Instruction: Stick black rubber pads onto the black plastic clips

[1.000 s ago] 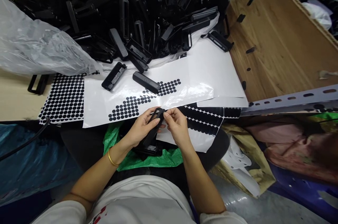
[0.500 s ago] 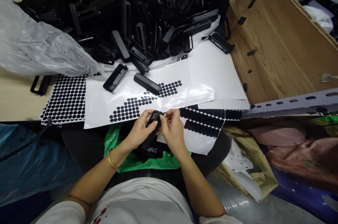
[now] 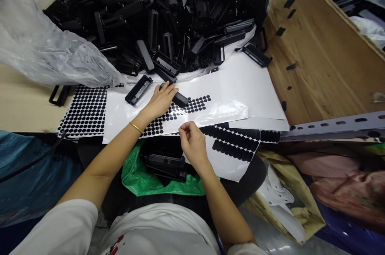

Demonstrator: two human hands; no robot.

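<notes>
Wooden board fills the upper right of the frame, and a pale table (image 3: 21,106) lies at the left edge under white sheets. Nearest to me, at the lower centre, I see a green bag (image 3: 141,181) with a few black housings (image 3: 165,164) lying on it. Just above it, my right hand (image 3: 192,142) hovers over the edge of the sheets, thumb and forefinger pressed together in a pinch; if something small is between them, I cannot tell. Further up, my left hand (image 3: 161,100) lies flat on the dot sticker sheet (image 3: 186,106), fingers stretched and slightly spread, the fingertips touching a black plastic part (image 3: 179,98) that rests on the sheet in the centre of the frame. Another open black frame (image 3: 138,90) lies just left of that hand. Farthest, across the top, a big pile of black parts (image 3: 168,10) spills out of a clear plastic bag (image 3: 51,54).
</notes>
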